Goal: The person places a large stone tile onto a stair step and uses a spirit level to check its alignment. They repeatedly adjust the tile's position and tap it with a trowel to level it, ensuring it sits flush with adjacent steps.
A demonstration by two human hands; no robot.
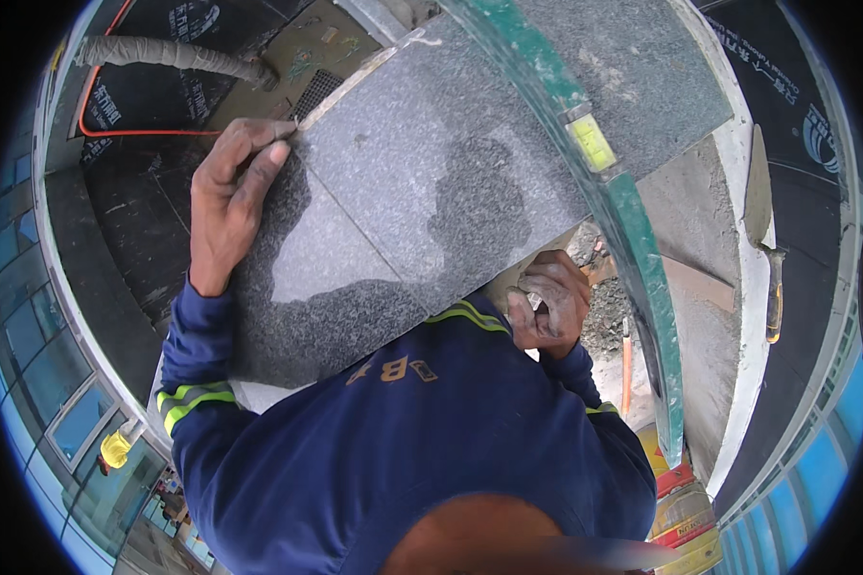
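Grey stone slabs (393,144) with dark wet patches lie in front of me, a thin joint running between two of them. At the left edge, by the end of this joint, my left hand (228,196) has thumb and forefinger bent together; anything small between them is hidden. Below the slabs' near edge, my dusty right hand (551,302) is curled closed, and I cannot make out what it holds. A long green spirit level (642,230) with a yellow vial rests across the slabs, to the right of my right hand.
Right of the level are a grey mortar bed (695,206) and a trowel (775,297) on a pale ledge. An orange stick (626,369) stands near loose rubble. At upper left are a wrapped grey pipe (168,55) and an orange hose (139,131). A person in yellow (115,450) is far left.
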